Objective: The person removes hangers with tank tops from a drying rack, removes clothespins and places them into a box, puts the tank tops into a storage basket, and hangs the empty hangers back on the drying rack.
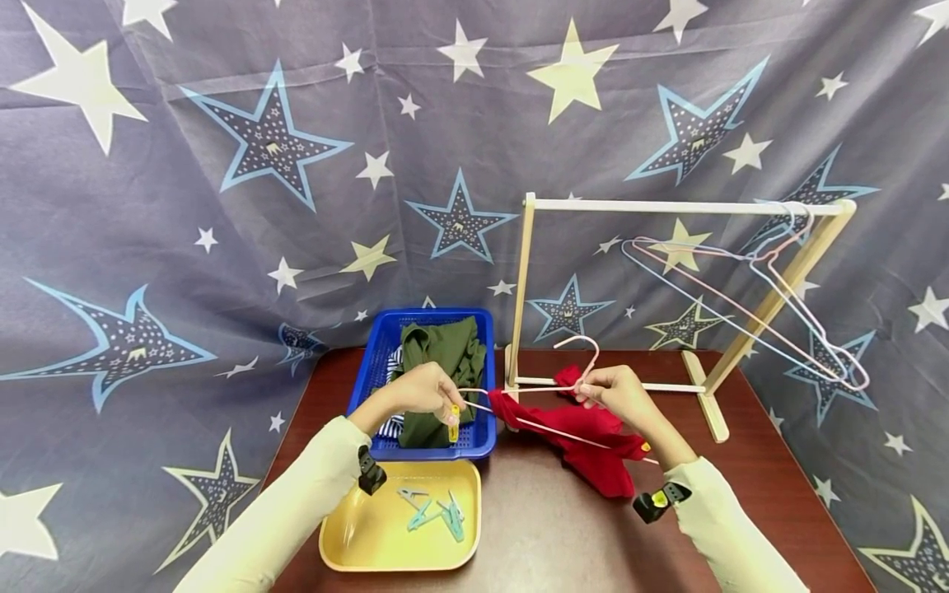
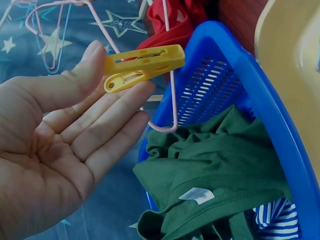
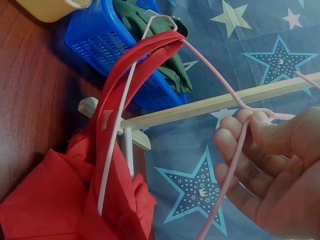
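My right hand pinches a pink hanger just below its hook. A red garment hangs from that hanger, and in the right wrist view one band of it loops over the hanger's end. A yellow clothespin shows on the garment's right side in the head view. Between thumb and fingers, my left hand holds another yellow clothespin. That clothespin is near the hanger's left end; in the left wrist view the hanger passes behind it.
A blue basket holds a green garment and a striped cloth. Nearer stands a yellow tray with several clothespins. At the right, a wooden rack carries pink and blue hangers.
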A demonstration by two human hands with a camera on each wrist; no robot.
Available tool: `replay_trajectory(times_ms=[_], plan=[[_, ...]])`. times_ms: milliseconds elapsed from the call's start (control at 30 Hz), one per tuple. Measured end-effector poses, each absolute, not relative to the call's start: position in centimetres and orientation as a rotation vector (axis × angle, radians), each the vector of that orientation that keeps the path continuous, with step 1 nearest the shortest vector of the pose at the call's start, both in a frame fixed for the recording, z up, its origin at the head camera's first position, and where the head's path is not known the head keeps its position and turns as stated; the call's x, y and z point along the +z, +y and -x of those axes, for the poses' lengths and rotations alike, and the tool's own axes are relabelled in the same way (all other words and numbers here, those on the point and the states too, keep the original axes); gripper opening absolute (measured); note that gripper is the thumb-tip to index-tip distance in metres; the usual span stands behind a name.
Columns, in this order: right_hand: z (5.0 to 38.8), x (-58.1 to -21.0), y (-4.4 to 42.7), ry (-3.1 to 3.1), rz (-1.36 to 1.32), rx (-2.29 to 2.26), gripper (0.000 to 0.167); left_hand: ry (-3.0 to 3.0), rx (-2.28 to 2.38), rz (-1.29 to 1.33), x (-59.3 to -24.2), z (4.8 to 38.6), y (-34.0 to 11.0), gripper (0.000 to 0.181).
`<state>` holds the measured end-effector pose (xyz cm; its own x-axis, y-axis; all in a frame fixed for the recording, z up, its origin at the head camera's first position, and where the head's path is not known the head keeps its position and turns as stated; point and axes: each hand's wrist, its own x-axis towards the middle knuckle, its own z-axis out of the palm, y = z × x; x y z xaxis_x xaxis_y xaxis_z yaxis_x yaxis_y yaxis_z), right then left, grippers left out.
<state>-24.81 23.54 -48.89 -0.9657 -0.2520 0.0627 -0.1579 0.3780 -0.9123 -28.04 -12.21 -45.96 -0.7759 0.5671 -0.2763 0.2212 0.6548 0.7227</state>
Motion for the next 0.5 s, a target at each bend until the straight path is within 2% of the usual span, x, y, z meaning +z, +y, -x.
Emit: replay_trajectory(times_ms=[267, 500], plan=[[24.7, -49.0, 23.4, 2.549, 0.388, -1.635, 0.015, 2.289, 0.869, -0.562, -46.6, 27.2, -12.2, 0.018], [24.7, -48.9, 23.2, 2.575, 0.385, -1.576, 0.014, 2.432, 0.563, -0.782, -47.9, 25.6, -11.0, 0.015]])
